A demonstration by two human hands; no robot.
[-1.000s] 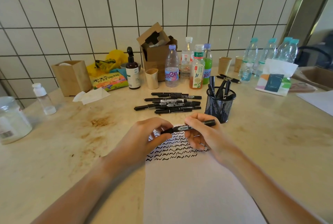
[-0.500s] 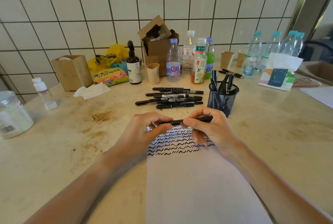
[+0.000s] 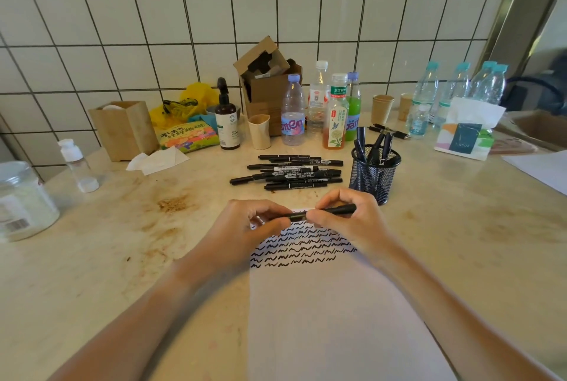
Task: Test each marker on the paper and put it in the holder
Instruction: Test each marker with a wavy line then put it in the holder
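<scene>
A black marker lies level between both hands, just above the far end of the white paper. My left hand pinches its left end, and my right hand grips the barrel. Rows of black squiggles cover the paper's far part. Behind the hands lies a pile of several black markers. The black mesh holder stands to the right of that pile, with several markers standing in it.
Bottles, a cardboard box, paper cups, a pump bottle and a wooden box line the tiled wall. A tissue pack sits far right, a clear jar and small bottle far left.
The marker's label has turned out of sight as my hands closed together on it. The view shifted slightly; the pile and holder have not moved.
</scene>
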